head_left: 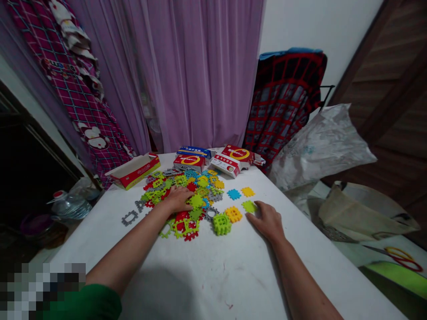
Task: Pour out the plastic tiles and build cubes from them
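Note:
My left hand (178,199) rests on a heaped pile of toothed plastic building pieces (156,183) in green, red, yellow, blue and grey. Its fingers are spread over the pile, with the thumb beside a lime-green piece (195,201). On the right, my right hand (269,218) has thumb and index finger at the edges of a lime-green square piece (248,206) lying flat on the table. Just beyond that piece lie a blue square (234,194) and a yellow square (247,191). Between my hands sit a green stack (222,224) and a yellow stack (233,214) of window-like pieces.
The white table (213,275) carries an opened red-and-yellow box (138,172) at the back left. Blue, red and white boxes (227,164) stand behind the pile. A purple curtain (200,75) hangs behind. Scissors (402,258) lie off the table's right side.

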`<control>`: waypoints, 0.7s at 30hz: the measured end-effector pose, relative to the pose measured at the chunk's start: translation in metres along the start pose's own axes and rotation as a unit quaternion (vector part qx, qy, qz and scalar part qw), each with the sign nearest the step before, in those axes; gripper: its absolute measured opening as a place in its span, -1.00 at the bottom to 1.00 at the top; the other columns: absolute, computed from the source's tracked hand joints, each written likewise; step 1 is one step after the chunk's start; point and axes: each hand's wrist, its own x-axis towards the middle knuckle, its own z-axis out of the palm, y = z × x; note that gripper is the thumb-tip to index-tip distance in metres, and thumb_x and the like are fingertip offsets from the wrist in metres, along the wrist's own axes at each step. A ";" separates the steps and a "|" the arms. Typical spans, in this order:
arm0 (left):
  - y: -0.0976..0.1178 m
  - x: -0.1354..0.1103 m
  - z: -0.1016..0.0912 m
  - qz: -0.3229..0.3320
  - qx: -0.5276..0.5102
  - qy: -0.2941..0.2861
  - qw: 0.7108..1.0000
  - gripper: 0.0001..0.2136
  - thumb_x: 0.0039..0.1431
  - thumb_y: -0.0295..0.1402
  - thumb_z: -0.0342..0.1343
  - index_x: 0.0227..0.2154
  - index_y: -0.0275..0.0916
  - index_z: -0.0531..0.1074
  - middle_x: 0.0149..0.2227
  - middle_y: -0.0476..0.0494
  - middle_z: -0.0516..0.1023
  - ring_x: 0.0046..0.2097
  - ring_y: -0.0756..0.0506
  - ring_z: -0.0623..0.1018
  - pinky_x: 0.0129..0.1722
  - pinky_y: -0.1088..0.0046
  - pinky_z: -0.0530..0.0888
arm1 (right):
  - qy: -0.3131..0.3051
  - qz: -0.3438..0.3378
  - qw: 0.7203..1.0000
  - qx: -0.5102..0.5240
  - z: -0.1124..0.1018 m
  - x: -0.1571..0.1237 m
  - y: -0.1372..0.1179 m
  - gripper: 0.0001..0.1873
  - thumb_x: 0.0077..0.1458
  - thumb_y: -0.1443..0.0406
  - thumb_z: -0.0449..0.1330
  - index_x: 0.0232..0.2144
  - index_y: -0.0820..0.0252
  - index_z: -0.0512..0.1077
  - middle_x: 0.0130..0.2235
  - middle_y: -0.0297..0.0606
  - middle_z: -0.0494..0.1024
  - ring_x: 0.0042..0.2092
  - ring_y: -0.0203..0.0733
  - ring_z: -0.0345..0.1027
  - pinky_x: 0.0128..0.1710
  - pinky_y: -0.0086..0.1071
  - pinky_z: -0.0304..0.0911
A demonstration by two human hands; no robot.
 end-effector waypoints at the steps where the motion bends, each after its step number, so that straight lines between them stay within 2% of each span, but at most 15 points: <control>1: 0.001 0.000 0.000 0.000 0.002 0.003 1.000 -0.49 0.08 -0.11 0.16 0.12 -0.05 0.40 0.11 -0.22 0.47 0.17 -0.28 0.36 0.15 0.08 0.20 | -0.006 -0.008 1.000 -0.009 0.000 0.001 -0.002 -0.45 0.06 0.04 0.15 0.04 0.21 0.40 0.03 -0.06 0.51 0.08 0.09 0.31 0.01 -0.07 0.19; 6: 0.004 -0.001 0.005 -0.005 0.002 0.020 1.000 -0.49 0.10 -0.08 0.11 0.12 -0.08 0.41 0.07 -0.24 0.50 0.12 -0.29 0.41 0.13 0.05 0.21 | -0.010 0.004 1.000 -0.025 -0.002 0.004 -0.009 -0.58 0.09 0.11 0.14 -0.04 0.17 0.45 -0.01 -0.10 0.54 0.05 0.04 0.35 -0.02 -0.14 0.19; 13: 0.004 -0.003 0.014 -0.058 -0.049 0.036 0.996 -0.47 0.12 -0.13 0.08 0.16 -0.14 0.36 0.16 -0.23 0.45 0.18 -0.28 0.39 0.17 0.09 0.23 | 0.023 0.048 0.998 -0.018 -0.004 -0.007 -0.008 -0.52 0.06 0.08 0.14 -0.03 0.20 0.44 -0.05 -0.09 0.56 -0.01 0.08 0.38 -0.05 -0.11 0.21; 16: 0.005 -0.006 0.015 -0.081 -0.064 0.062 0.993 -0.50 0.13 -0.15 0.08 0.14 -0.14 0.39 0.15 -0.21 0.47 0.16 -0.26 0.42 0.16 0.13 0.25 | 0.031 0.046 0.998 -0.021 -0.001 -0.011 -0.006 -0.49 0.03 0.06 0.15 -0.02 0.20 0.44 -0.06 -0.06 0.56 -0.01 0.11 0.37 -0.05 -0.08 0.21; 18: 0.007 -0.009 0.015 -0.086 -0.062 0.089 0.990 -0.53 0.13 -0.15 0.09 0.10 -0.14 0.43 0.11 -0.21 0.50 0.14 -0.27 0.44 0.16 0.13 0.25 | 0.051 0.045 0.998 -0.005 0.001 -0.011 -0.002 -0.47 0.02 0.05 0.16 -0.02 0.21 0.44 -0.06 -0.06 0.56 -0.01 0.12 0.37 -0.06 -0.07 0.22; 21: 0.016 -0.013 0.013 -0.085 -0.073 0.136 0.984 -0.56 0.14 -0.10 0.11 0.04 -0.14 0.47 0.07 -0.20 0.54 0.11 -0.27 0.46 0.13 0.12 0.26 | 0.122 0.042 0.991 0.044 0.004 -0.010 0.001 -0.56 0.05 0.06 0.12 -0.11 0.17 0.48 -0.12 -0.09 0.58 -0.06 0.07 0.39 -0.08 -0.08 0.24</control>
